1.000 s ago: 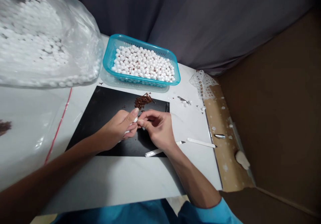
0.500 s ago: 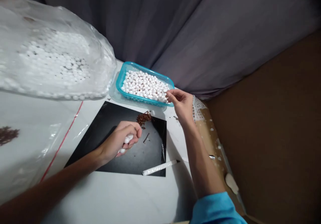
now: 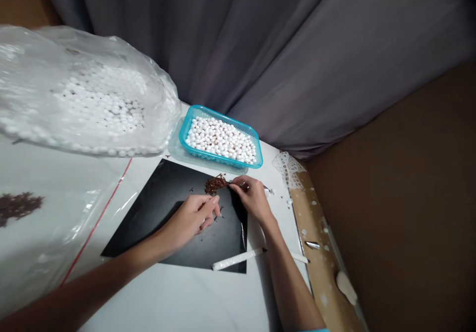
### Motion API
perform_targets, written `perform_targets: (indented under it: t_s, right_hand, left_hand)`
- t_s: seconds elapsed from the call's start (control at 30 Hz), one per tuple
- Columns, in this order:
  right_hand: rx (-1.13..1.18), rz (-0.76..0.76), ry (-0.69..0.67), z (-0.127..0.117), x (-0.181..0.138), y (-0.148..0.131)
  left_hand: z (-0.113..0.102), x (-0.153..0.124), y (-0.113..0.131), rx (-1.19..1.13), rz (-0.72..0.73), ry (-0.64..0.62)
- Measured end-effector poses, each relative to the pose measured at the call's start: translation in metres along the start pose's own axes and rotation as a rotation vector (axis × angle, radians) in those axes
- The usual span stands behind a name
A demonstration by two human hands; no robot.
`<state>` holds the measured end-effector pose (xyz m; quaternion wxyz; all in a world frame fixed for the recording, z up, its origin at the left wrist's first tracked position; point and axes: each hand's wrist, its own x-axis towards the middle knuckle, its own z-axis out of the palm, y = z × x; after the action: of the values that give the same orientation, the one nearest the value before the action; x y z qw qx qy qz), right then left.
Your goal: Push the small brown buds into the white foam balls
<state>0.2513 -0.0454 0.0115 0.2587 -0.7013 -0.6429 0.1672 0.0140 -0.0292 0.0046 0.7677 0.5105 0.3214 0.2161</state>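
My left hand [image 3: 193, 218] rests on a black sheet [image 3: 159, 208], its fingers curled closed; what it holds is hidden now. My right hand [image 3: 251, 198] is pinched at the edge of a small pile of brown bits [image 3: 214, 183] near the sheet's far edge; what is between its fingertips is too small to make out. Just beyond stands a teal basket [image 3: 193, 123] full of small white beads [image 3: 223, 141].
A big clear bag of white beads [image 3: 85, 103] bulges at the left over a plastic sheet with a red line. A white stick tool [image 3: 238, 258] lies at the black sheet's near edge. Cardboard [image 3: 320, 267], lace scrap [image 3: 286, 166] and grey curtain bound the right and back.
My right hand went out to the basket of beads, then came back down to the brown pile. My left hand stayed on the black sheet, fingers closing over the white beads it held.
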Motion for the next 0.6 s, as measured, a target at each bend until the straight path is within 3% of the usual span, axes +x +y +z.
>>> perform_targets:
  t_s: [0.33, 0.6]
  right_hand:
    - [-0.232, 0.074, 0.042, 0.009, -0.014, -0.003]
    - [-0.306, 0.254, 0.27, -0.033, -0.034, 0.027]
  left_hand:
    - [0.002, 0.001, -0.007, 0.118, 0.093, -0.039]
    - [0.001, -0.003, -0.004, 0.117, 0.1, -0.048]
